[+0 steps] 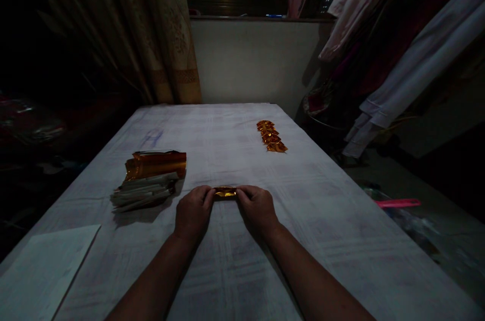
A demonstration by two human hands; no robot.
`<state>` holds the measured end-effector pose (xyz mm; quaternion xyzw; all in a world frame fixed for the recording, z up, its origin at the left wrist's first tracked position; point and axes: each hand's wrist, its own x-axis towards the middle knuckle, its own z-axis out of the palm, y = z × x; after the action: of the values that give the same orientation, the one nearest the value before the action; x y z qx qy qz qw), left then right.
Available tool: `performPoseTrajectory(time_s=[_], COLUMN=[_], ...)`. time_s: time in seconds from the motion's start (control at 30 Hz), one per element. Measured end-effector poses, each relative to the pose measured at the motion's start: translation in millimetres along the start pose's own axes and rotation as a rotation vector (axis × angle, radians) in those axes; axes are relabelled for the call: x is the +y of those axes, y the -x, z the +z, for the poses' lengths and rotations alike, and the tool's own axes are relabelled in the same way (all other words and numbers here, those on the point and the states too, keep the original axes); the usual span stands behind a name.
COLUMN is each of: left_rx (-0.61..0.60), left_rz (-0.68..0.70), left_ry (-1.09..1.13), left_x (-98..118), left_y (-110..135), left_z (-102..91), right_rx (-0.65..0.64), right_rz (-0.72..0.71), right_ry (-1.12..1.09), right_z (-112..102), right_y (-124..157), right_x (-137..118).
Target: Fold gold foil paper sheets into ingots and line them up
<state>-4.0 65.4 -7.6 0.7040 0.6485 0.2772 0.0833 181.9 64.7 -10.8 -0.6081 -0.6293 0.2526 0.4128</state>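
Note:
Between my two hands a small strip of folded gold foil paper (226,192) stretches just over the table. My left hand (193,210) pinches its left end between thumb and fingers. The right end is pinched by my right hand (259,207) in the same way. To the left lies a stack of foil paper sheets (151,179), gold on one side and dull grey on the other, curled at the edges. Farther off on the right, several folded gold foil pieces (271,136) lie overlapping in a row.
A pale checked cloth (322,240) covers the table. A flat white sheet or board (49,270) lies at the near left corner. Clothes (413,68) hang along the right side, and a curtain (159,33) hangs behind on the left. A pink cup-like object (297,1) stands on the sill.

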Motion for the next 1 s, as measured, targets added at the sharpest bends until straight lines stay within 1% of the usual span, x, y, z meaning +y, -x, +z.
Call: performPoseTrajectory(time_s=[0.17, 0.53, 0.83, 1.0], left_rx=[-0.010, -0.019, -0.042, -0.041], left_rz=[0.022, 0.038, 0.040, 0.037], left_ry=[-0.026, -0.081, -0.088, -0.074], left_x=[-0.1, 2.3, 3.3, 5.4], left_y=[0.5, 1.4, 1.8, 1.6], left_z=[1.4, 1.4, -0.3, -0.6], right_rx=[-0.002, -0.008, -0.001, -0.006], right_rz=[0.003, -0.025, -0.050, -0.058], right_ry=[0.013, -0.065, -0.108, -0.090], right_z=[0.9, 2.4, 1.1, 1.8], right_y=[0.2, 2.4, 2.1, 1.3], right_x=[0.9, -0.6, -2.7, -1.0])
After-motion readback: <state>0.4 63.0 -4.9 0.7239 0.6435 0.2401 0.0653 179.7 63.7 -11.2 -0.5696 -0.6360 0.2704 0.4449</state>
